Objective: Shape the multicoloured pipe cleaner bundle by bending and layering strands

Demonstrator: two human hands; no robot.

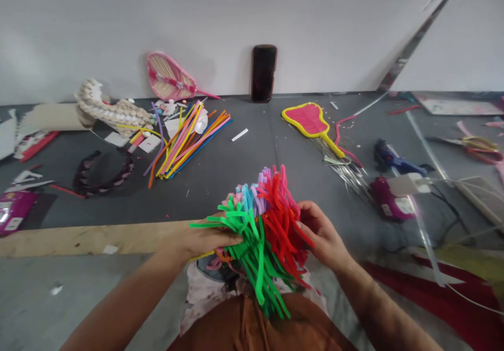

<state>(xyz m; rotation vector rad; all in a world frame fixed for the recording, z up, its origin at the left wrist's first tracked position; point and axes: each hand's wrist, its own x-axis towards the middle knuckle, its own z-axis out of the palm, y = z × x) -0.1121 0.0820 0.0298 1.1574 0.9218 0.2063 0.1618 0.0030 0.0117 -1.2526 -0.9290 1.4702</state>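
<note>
Between my two hands, just off the table's front edge, is a thick bundle of bent pipe cleaners (252, 235) in green, red, blue, lilac and pink. My left hand (208, 241) grips its green side, with the thumb laid across the strands. On the other side my right hand (321, 233) closes its fingers on the red strands. How the bundle is joined underneath is hidden. Farther back on the table lies a pile of straight pipe cleaners (189, 146) in yellow, orange, pink, purple and blue.
A phone (263, 73) leans against the wall. A pink-and-yellow fan shape (305, 120) lies right of centre. Scissors (472, 144), a blue glue gun (397, 159) and a purple box (394, 199) are at right. A dark headband (103, 172) and a pink leaf-shaped fan (171, 75) are at left.
</note>
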